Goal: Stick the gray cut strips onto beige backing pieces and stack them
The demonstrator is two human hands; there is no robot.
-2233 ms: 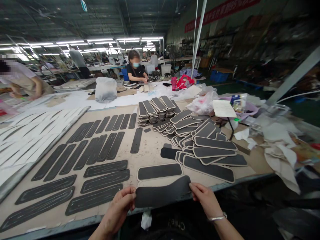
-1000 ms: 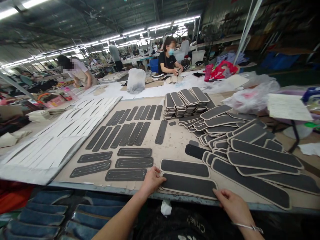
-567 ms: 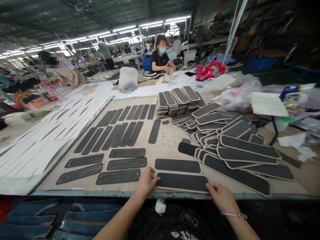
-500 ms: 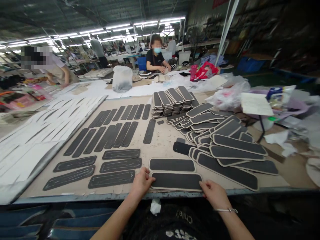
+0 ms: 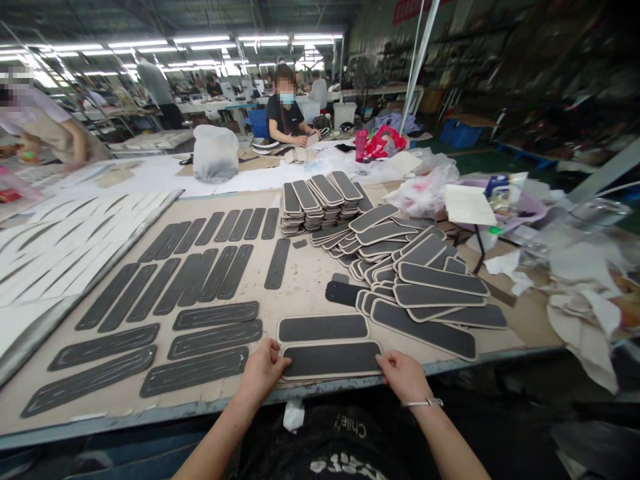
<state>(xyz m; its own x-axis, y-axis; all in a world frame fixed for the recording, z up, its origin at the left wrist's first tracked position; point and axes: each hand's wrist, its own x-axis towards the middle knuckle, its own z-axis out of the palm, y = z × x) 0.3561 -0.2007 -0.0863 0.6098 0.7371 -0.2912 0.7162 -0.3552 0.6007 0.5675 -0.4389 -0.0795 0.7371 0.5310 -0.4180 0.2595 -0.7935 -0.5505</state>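
Observation:
A dark grey strip with a beige border (image 5: 331, 360) lies at the table's front edge. My left hand (image 5: 265, 368) pinches its left end, and my right hand (image 5: 400, 375) pinches its right end. Directly behind it lies a similar bordered strip (image 5: 323, 328). To the right is a loose pile of bordered strips (image 5: 443, 280), with neat stacks (image 5: 320, 193) behind. Rows of dark strips without borders (image 5: 200, 370), some with shiny streaks, are spread on the left. A single dark strip (image 5: 277, 264) rests between these rows and the pile.
White cut sheets (image 5: 65, 247) cover the left side. A white bag (image 5: 216, 153) stands at the back, near a seated person in a mask (image 5: 285, 117). Plastic bags (image 5: 425, 187), a purple basin (image 5: 533, 208) and a cream cloth (image 5: 583, 327) are at right.
The view has turned a little to the right, so the table contents appear farther left. Both hands still pinch the ends of the same bordered strip.

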